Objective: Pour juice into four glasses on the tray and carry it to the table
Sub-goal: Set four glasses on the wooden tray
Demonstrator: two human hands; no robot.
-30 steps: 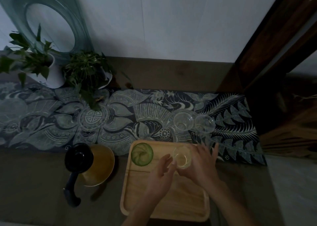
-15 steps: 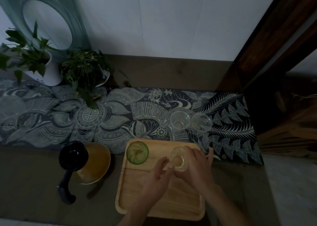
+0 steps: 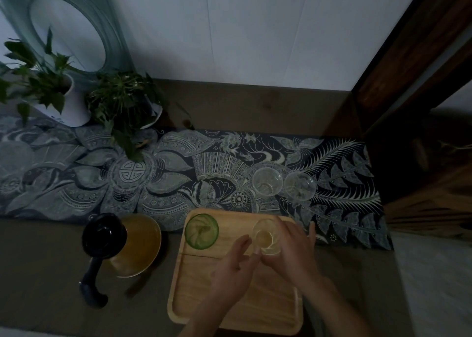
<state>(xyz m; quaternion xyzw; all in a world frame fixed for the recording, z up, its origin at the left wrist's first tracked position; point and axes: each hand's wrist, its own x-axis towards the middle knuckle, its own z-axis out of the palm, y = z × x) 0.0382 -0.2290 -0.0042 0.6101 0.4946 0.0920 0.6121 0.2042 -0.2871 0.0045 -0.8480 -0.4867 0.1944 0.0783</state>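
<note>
Fingers (image 3: 283,234) of my right hand (image 3: 293,249) curl around a clear glass (image 3: 265,237) standing on the wooden tray (image 3: 194,285), while my left hand (image 3: 235,267) hovers spread beside it, fingertips near the rim. A green glass (image 3: 201,231) stands at the tray's far-left corner. Two more clear glasses (image 3: 267,182) sit on the patterned runner (image 3: 166,180) beyond. I see the juice jug (image 3: 127,244) left of the tray.

Head view, steeply down, close.
</note>
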